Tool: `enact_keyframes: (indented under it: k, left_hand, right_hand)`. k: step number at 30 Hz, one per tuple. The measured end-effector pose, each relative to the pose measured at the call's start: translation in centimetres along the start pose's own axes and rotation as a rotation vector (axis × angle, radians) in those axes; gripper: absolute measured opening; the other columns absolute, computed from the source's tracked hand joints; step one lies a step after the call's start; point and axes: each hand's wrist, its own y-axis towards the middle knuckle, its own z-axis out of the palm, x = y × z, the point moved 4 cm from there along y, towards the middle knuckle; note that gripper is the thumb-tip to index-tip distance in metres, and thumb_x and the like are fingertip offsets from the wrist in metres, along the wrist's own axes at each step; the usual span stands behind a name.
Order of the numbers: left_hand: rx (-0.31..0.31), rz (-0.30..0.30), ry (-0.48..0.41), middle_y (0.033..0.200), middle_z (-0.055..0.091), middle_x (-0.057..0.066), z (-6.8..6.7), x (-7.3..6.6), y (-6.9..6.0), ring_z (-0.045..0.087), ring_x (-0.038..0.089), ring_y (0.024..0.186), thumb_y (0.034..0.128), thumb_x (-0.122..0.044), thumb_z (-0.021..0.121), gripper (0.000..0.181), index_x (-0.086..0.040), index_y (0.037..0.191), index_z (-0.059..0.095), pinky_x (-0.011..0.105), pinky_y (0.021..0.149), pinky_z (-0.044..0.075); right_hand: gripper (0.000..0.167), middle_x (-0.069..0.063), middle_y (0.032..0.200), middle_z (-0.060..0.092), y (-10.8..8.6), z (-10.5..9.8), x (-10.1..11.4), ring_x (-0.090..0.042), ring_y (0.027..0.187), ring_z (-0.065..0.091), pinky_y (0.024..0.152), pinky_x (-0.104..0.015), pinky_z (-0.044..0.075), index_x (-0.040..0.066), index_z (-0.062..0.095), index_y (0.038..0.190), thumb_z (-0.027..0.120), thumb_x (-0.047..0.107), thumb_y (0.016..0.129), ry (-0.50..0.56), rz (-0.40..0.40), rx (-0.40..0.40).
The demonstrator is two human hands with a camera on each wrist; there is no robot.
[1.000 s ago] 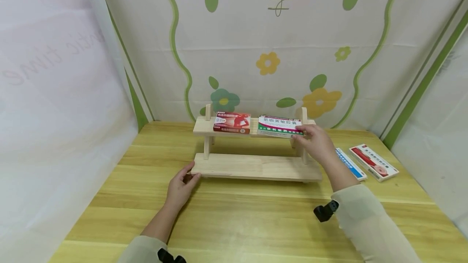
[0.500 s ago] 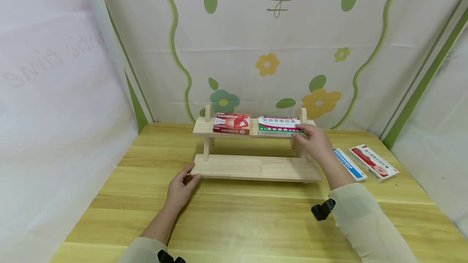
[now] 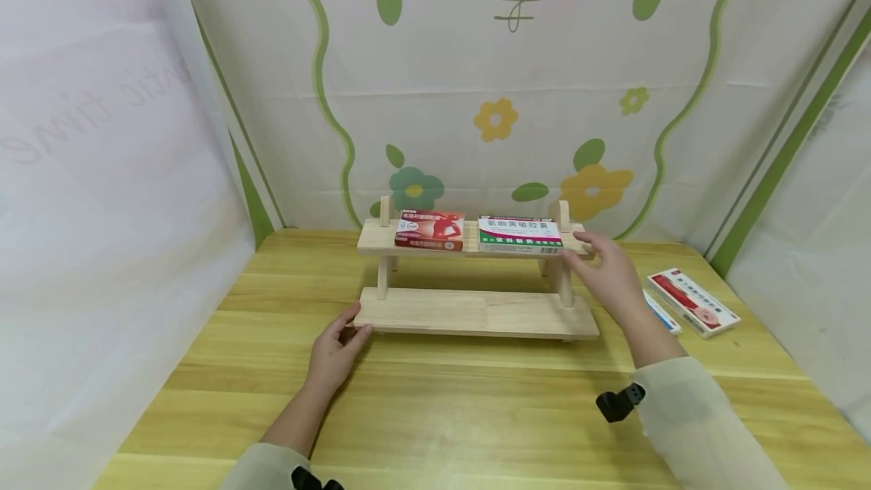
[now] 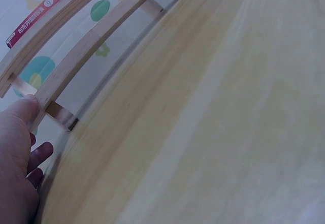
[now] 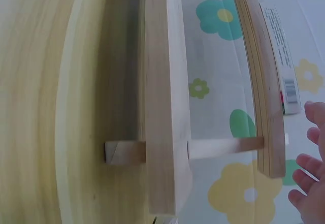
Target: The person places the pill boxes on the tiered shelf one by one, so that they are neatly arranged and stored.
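A two-tier wooden display rack (image 3: 476, 311) stands on the table. My left hand (image 3: 333, 358) holds the left end of its lower shelf, thumb at the front edge; in the left wrist view the other fingers of that hand (image 4: 15, 153) are partly hidden. On the upper shelf lie a red medicine box (image 3: 430, 230) at left and a white, pink and green medicine box (image 3: 520, 234) at right. My right hand (image 3: 609, 271) is beside the rack's right end, thumb and fingers apart. In the right wrist view that hand (image 5: 312, 168) is off the white box (image 5: 282, 56).
Two more medicine boxes lie on the table at right: a red-and-white one (image 3: 694, 301) and a blue-and-white one (image 3: 663, 314) partly covered by the right forearm. A flower-patterned cloth (image 3: 435, 97) hangs behind the wooden table (image 3: 476, 414).
My right hand has let go of the white, pink and green box and moved right, away from it. The box stays on the upper shelf. My left hand keeps its place.
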Motion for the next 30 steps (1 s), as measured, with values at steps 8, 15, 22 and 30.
enact_keyframes:
  k: [8, 15, 22, 30]
  left_hand:
    - [0.016, -0.020, -0.008, 0.142, 0.054, 0.012, -0.2, 0.2, -0.1, 0.058, 0.020, 0.106, 0.0926, -0.028, 0.069, 0.055, -0.013, 0.143, 0.051, 0.013, 0.082, 0.047]
    - [0.011, -0.013, -0.010, 0.141, 0.055, 0.012, -0.2, 0.3, -0.1, 0.057, 0.019, 0.104, 0.0927, -0.025, 0.069, 0.054, -0.012, 0.142, 0.052, 0.012, 0.082, 0.047]
    - [0.013, -0.016, -0.005, 0.141, 0.056, 0.012, -0.2, 0.2, 0.0, 0.057, 0.020, 0.105, 0.0932, -0.025, 0.069, 0.053, -0.013, 0.142, 0.052, 0.013, 0.082, 0.047]
    - [0.023, -0.019, -0.012, 0.141, 0.055, 0.011, 0.0, 0.1, 0.0, 0.057, 0.022, 0.107, 0.0932, -0.025, 0.068, 0.053, -0.012, 0.142, 0.052, 0.012, 0.083, 0.046]
  right_hand:
    - [0.064, -0.024, 0.152, 0.039, -1.6, -1.4, -1.9, -0.050, 0.138, 0.032, 0.105, -0.070, 0.029, 0.008, 0.045, 0.145, 0.052, 0.051, 0.098, -0.028, 0.013, -0.031]
    - [0.066, -0.028, 0.148, 0.041, -3.3, -2.2, -4.4, -0.053, 0.135, 0.033, 0.102, -0.070, 0.031, 0.003, 0.047, 0.142, 0.051, 0.052, 0.098, -0.066, 0.047, -0.039]
    - [0.062, -0.032, 0.145, 0.042, -4.6, -2.6, -7.5, -0.055, 0.132, 0.034, 0.100, -0.070, 0.030, -0.001, 0.047, 0.140, 0.052, 0.046, 0.100, -0.079, 0.054, -0.057]
    - [0.065, -0.036, 0.145, 0.038, -6.1, -2.6, -10.6, -0.058, 0.133, 0.029, 0.102, -0.071, 0.026, -0.004, 0.044, 0.142, 0.054, 0.044, 0.099, -0.092, 0.106, -0.068]
